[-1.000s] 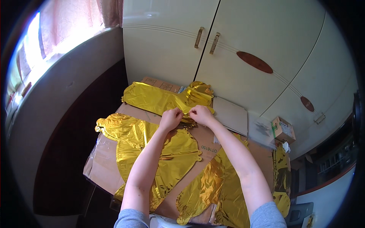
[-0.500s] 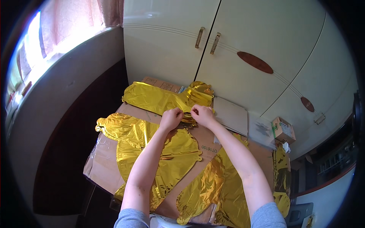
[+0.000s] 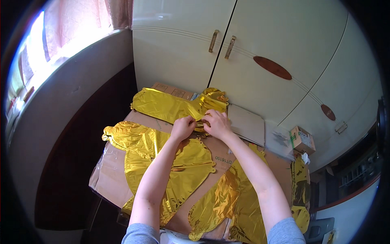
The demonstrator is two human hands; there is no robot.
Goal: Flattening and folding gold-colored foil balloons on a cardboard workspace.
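Foil sheets [image 3: 142, 140] lie on cardboard [image 3: 111, 175]; a cabinet [image 3: 264, 36] stands behind; a curtain [image 3: 77, 22] hangs left.

Left hand [image 3: 183, 127] curled, right hand [image 3: 217, 123] loosely bent.

Pink curtains [image 3: 77, 24] and cream cabinet doors [image 3: 280, 44] suggest a room in a home.

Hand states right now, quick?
Left hand: closed, fingers curled, seemingly pinching the near edge of the far gold foil piece.
Right hand: fingers bent at the same foil; whether they grip it cannot be told.
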